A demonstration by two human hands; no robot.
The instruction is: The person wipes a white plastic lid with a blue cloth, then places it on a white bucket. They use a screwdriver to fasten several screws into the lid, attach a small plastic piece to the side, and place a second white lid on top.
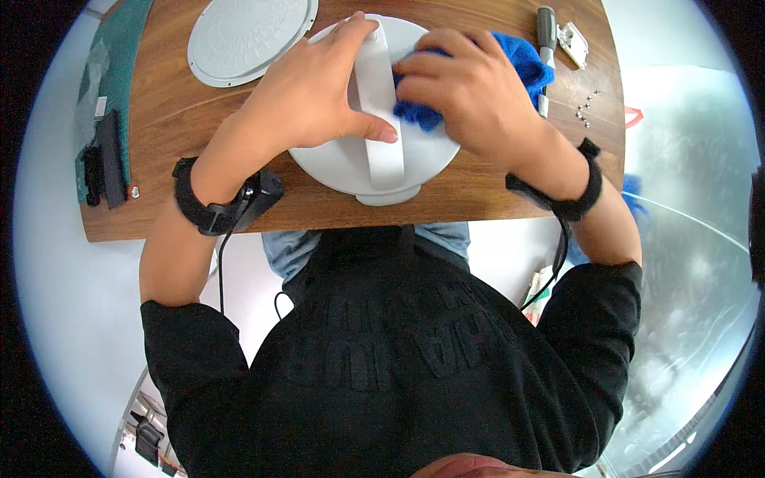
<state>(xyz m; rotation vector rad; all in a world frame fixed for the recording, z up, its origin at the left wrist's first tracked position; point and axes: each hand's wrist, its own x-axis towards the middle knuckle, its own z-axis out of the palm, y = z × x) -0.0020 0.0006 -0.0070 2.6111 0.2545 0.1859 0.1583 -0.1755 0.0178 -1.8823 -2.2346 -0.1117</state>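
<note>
Head view, looking down over the person's own forearms:

- Round white plastic housing with a raised central strap [374, 171]: resting on the brown wooden tabletop [167, 119], just inside the near edge, directly ahead of the torso. Strap long axis running from the far rim to the near rim, almost straight away from the body.
- Left hand [315, 95]: laid over the left half of the housing, fingers curled over the far end of the strap, thumb pressed across the strap at mid-length. Closed in a steadying hold on the housing.
- Right hand [470, 92]: bunched on a crumpled blue cloth [522, 64], pressing it against the right half of the housing, just beside the strap. Fingers closed on the cloth; fingertips pointing left toward the strap.
- Key relation: cloth lying to the right of the strap, touching or nearly touching its right edge; left thumb bearing on the strap from the opposite side. Right hand nearer the uncovered right surface; left hand nearer the strap itself.
- Black wrist bands with cables on both forearms.

Surroundings, same view:

- Flat round grey-white lid [247, 36]: far left of the housing, apart from both hands.
- Grey-handled screwdriver [547, 36] and small loose screws [588, 107]: far right, beyond the cloth.
- Black oblong object [110, 159]: at the left edge of the tabletop, well apart.
</note>
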